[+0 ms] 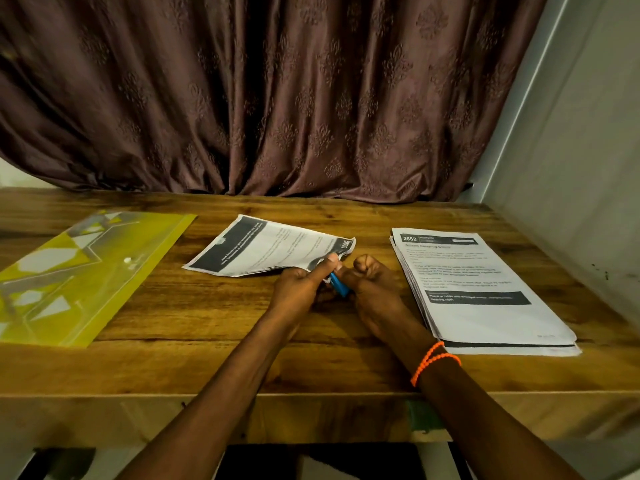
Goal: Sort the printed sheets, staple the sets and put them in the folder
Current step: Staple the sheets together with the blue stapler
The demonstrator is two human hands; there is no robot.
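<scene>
Two bare forearms reach over the near edge of the brown wooden worktop (311,362); the right one wears an orange beaded wristband (433,361). The hands meet in the middle of the worktop. The right hand (372,289) has its fingers curled around a small blue stapler (338,285), with the thumb on top. Just to its left, touching the stapler, the left hand (301,287) pinches the near corner of a thin set of printed white sheets with black header bands (266,249). This corner is lifted and bent, and the rest of the set lies on the worktop beyond the left hand. To the right of the right hand, apart from it, lies a thicker stack of printed white sheets (481,289), flat. Far to the left of the left hand lies a flat yellow translucent plastic folder (79,271). Behind all of this hangs a dark brown patterned curtain (259,95).
</scene>
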